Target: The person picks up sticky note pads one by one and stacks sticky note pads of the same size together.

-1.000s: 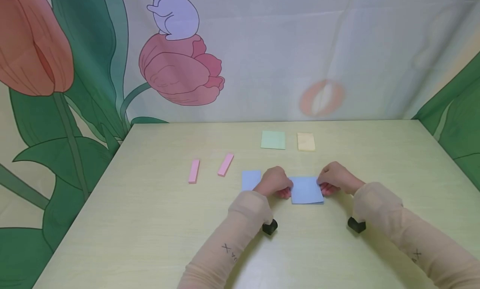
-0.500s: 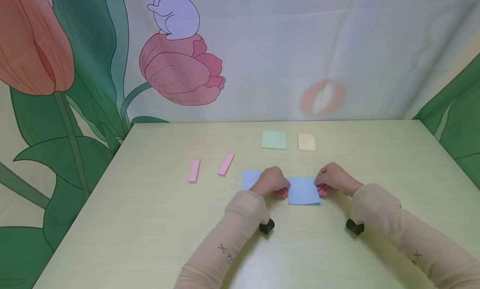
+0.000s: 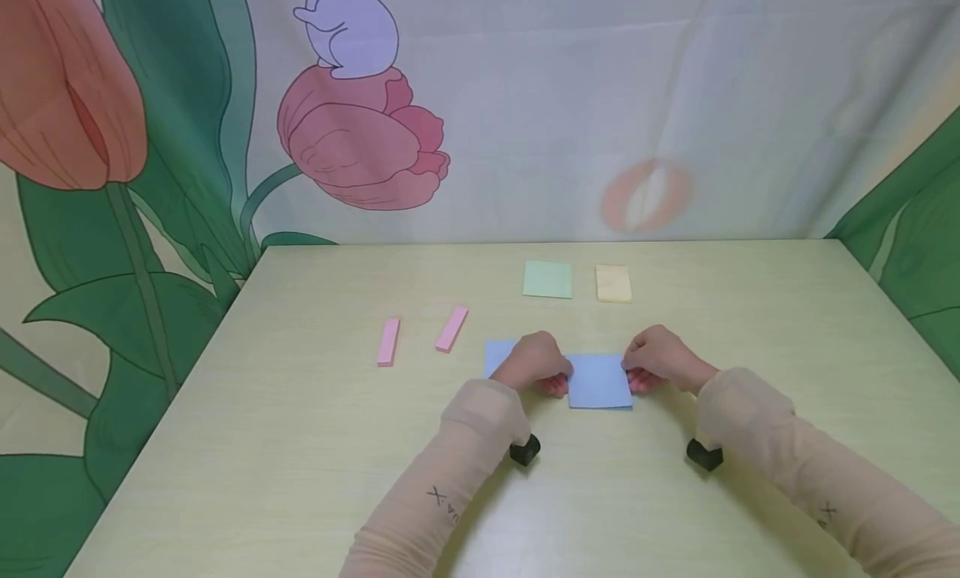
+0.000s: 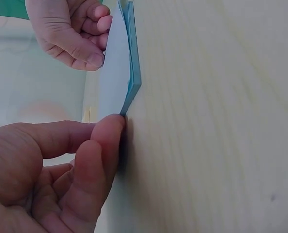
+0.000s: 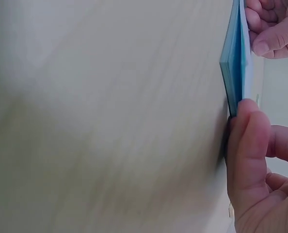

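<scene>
A blue sticky note pad (image 3: 600,381) lies low over the table, held at both sides. My left hand (image 3: 537,364) pinches its left edge, and my right hand (image 3: 662,359) pinches the right edge. In the left wrist view the pad (image 4: 116,63) shows a thin gap between its top sheet and the thicker stack below. From the right wrist view the same gap shows along the near side of the pad (image 5: 234,63). A second blue square of paper (image 3: 498,355) lies left of it, partly hidden by my left hand.
Farther back on the pale wooden table (image 3: 300,444) lie a green square pad (image 3: 547,279) and a smaller cream pad (image 3: 613,283). Two narrow pink pads (image 3: 388,342) lie to the left. A printed curtain (image 3: 525,111) hangs behind the table's far edge.
Both hands and the blue sticky note pad between them have shifted a little to the left. My left hand now covers more of the second blue square. The other pads have stayed put.
</scene>
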{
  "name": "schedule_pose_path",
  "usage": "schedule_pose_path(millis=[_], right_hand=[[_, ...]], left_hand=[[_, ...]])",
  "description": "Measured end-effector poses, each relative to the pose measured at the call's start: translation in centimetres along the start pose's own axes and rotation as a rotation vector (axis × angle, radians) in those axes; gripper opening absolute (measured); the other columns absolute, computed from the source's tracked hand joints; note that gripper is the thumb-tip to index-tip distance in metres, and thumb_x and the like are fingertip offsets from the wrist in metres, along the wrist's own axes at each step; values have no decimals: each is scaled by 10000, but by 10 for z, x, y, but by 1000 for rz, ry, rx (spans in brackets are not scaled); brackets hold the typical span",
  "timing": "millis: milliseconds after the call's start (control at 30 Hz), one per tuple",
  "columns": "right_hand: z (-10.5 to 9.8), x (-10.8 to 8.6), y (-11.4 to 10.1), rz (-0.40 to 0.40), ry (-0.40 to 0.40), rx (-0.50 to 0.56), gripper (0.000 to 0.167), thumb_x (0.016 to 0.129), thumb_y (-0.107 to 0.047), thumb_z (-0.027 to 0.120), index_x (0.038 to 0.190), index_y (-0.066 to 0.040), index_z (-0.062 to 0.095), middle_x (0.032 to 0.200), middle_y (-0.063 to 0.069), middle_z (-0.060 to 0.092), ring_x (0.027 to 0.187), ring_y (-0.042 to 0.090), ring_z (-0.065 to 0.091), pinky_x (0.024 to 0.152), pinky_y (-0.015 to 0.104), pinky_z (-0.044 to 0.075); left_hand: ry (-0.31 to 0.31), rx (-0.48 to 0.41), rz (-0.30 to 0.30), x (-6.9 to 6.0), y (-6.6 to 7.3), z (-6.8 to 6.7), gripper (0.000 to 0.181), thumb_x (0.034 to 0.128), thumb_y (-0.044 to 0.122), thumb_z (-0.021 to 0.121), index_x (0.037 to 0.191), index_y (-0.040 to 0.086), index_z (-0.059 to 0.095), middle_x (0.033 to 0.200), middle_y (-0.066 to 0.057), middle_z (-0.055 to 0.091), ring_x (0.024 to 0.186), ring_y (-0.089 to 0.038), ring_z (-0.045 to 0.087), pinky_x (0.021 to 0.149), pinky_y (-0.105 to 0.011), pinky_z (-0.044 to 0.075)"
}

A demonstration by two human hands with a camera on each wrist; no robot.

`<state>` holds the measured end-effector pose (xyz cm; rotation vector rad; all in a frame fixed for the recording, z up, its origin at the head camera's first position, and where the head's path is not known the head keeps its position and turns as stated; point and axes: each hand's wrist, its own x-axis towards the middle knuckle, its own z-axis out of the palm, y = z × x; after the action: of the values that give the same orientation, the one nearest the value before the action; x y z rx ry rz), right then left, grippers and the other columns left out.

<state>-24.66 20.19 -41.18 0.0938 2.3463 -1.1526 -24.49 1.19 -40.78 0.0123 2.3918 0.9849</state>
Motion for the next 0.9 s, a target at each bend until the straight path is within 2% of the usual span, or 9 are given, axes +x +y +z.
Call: schedule_pose_path(millis=[500,900], right_hand=[[-2,-2,-3,-4,-19,-31,115,836,-27,517,854,79,556,598,49,563,485,107,560,509,241,497],[-3,-2,-2,-1,-31,-52,117,835,-53,521,844,55,563,605,43,557,488,112,551,500,236,487]], left_hand=[[-5,-59,18,2,-5,1,250,790,81,578,555,3,615,454,-35,564,371,-102,520,394,-158,398],[-6,-57,-14,6,-5,2,242,794,104,593,576,5,626,476,-40,577,382,-97,527,403,-159,410]])
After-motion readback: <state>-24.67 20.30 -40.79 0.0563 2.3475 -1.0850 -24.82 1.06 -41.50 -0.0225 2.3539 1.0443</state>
